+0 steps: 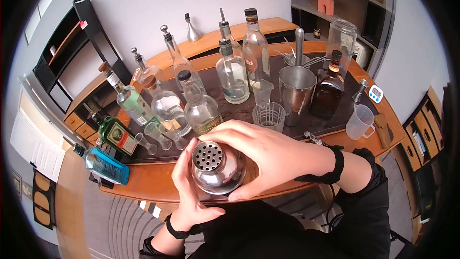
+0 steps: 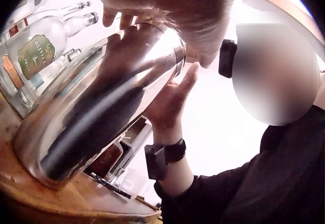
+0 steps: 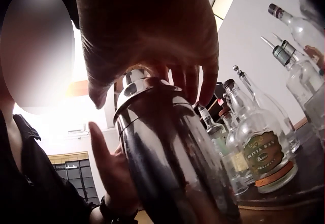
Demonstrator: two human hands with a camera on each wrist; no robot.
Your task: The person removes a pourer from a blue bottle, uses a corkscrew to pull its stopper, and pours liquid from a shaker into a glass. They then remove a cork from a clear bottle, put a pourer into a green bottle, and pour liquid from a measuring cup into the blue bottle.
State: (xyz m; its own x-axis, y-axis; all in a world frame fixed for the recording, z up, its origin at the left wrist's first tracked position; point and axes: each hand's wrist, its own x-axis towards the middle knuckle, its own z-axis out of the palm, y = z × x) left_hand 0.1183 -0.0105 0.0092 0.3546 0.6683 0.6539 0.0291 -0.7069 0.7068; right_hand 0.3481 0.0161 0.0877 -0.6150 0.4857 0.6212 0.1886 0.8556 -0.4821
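Observation:
A polished metal cocktail shaker (image 1: 219,178) with a perforated strainer top (image 1: 209,156) stands at the table's near edge, its cap off. My right hand (image 1: 273,156) arches over from the right, fingers round the far side and thumb on the near side. From the left, my left hand (image 1: 188,182) cups the shaker's shoulder, its thumb spread toward me. In the left wrist view the tall shiny body (image 2: 96,107) reaches down to the wooden tabletop. The right wrist view has the shoulder seam (image 3: 147,102) just beneath the right palm.
Several glass bottles (image 1: 201,110) crowd the left and middle, with small glasses (image 1: 155,134) before them. Behind the right hand stand a ribbed glass (image 1: 268,117), a metal mixing tin (image 1: 297,88) and a dark brown bottle (image 1: 328,91). A plastic measuring jug (image 1: 360,122) sits right.

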